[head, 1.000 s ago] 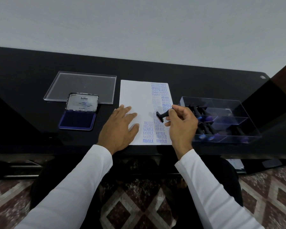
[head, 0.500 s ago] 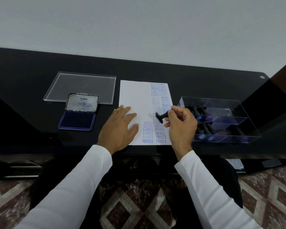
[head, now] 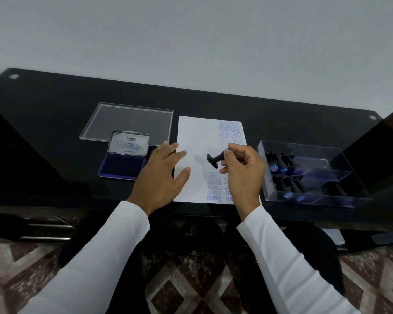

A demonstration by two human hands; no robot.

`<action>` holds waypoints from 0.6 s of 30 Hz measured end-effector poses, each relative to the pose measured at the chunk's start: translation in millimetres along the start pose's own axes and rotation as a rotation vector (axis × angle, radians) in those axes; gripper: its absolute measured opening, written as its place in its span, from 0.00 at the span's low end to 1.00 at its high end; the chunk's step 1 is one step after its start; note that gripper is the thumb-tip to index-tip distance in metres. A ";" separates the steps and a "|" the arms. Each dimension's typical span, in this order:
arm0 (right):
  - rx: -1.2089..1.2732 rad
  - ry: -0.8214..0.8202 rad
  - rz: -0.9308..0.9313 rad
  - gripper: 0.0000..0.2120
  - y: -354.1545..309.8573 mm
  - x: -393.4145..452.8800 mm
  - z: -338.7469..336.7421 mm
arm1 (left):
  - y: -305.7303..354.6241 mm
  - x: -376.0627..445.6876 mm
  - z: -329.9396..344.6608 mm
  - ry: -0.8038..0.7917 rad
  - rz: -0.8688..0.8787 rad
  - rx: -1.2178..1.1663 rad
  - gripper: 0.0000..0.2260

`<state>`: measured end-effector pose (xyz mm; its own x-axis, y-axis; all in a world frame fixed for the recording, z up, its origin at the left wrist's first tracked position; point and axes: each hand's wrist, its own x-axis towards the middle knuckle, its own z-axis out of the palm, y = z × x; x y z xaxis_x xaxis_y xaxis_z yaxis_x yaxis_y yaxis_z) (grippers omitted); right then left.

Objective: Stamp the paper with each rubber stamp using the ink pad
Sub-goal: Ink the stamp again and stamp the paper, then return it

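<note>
Above the middle of the paper [head: 197, 141], the right hand [head: 243, 173] pinches a black stamp [head: 214, 160] by its handle, fingers curled round it, the inked face tilted down and to the left, raised clear of the sheet. Blue words such as SAMPLE, AIR MAIL and FRAGILE run in columns down the paper's right side. The left hand [head: 159, 177] lies flat with straight, spread fingers on the paper's left edge, pressing it to the black desk [head: 55, 105]. Just left of that hand sits the ink pad [head: 124, 163], its lid propped open and its blue pad exposed. Behind it lies a clear flat lid [head: 127, 120]. To the right of the paper stands a clear box [head: 313, 175] with compartments holding more black stamps.
</note>
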<state>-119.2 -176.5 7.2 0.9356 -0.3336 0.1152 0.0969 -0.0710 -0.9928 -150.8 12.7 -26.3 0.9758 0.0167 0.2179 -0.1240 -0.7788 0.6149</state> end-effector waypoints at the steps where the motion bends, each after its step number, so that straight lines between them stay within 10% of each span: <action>1: -0.001 -0.015 -0.007 0.06 -1.1 -2.8 5.6 | -3.8 -2.8 -7.0 0.013 -0.003 0.008 0.22; 18: -0.270 -0.373 -0.386 0.07 -6.0 -66.4 118.5 | -95.6 -57.6 -90.4 0.185 -0.195 0.168 0.25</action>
<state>-141.7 -42.5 1.5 0.9106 0.1130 0.3975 0.4096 -0.3742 -0.8320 -211.5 142.9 -29.1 0.9270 0.2778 0.2518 0.1088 -0.8420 0.5285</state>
